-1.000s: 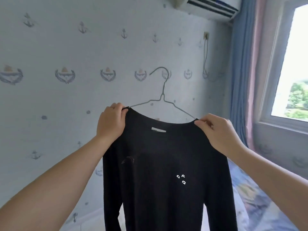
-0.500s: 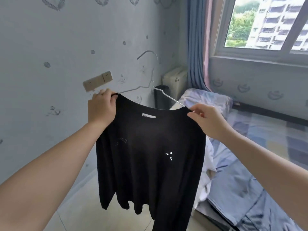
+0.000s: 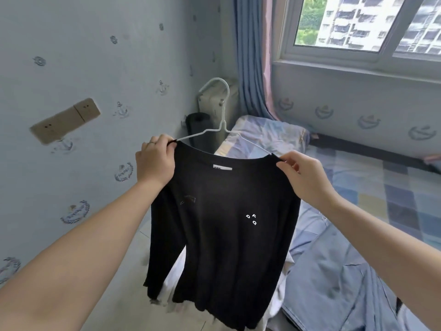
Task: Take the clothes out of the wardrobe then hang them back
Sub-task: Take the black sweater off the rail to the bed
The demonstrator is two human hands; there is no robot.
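Black long-sleeved top (image 3: 224, 223) held up in mid-air in front of the person, over the edge of the bed (image 3: 358, 235) and the tiled floor (image 3: 114, 306). It hangs on a white wire hanger (image 3: 222, 130), hook pointing up and curling left.

Left hand (image 3: 155, 163): grip closed, fingers pinching the top's left shoulder together with the hanger end. Right hand (image 3: 307, 177): thumb and fingertips pinched shut on the right shoulder seam, where the hanger wire enters the fabric.

Neckline faces the camera; white neck label (image 3: 222, 167) visible, small white letters (image 3: 251, 218) on the chest. Sleeves hang loose on both sides (hem slightly blurred).

Behind: a wall (image 3: 71, 56) with anchor-print paper, a socket plate (image 3: 65, 120), a blue curtain (image 3: 250, 56), and a window (image 3: 370, 25).
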